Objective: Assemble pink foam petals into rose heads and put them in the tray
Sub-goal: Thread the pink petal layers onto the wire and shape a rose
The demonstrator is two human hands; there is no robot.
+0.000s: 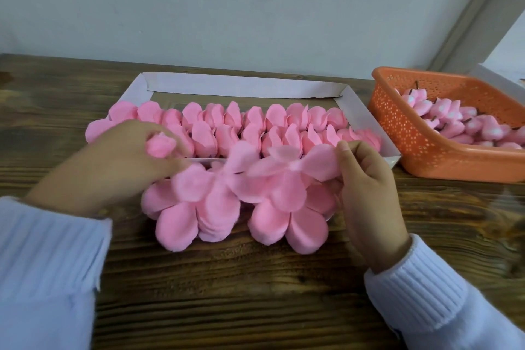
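L hand grips small pink foam bud, R hand pinches flat pink foam petal sheet: best seat bud dead-centre, w/o tearing.

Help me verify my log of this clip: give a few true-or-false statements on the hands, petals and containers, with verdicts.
The left hand holds a small pink bud. True.
The right hand is empty. False: it pinches a flat petal layer.
The white tray holds rows of rose heads. True.
The orange basket sits left of the tray. False: it sits on the right.
The petal stacks lie in the basket. False: they lie on the table, before the tray.
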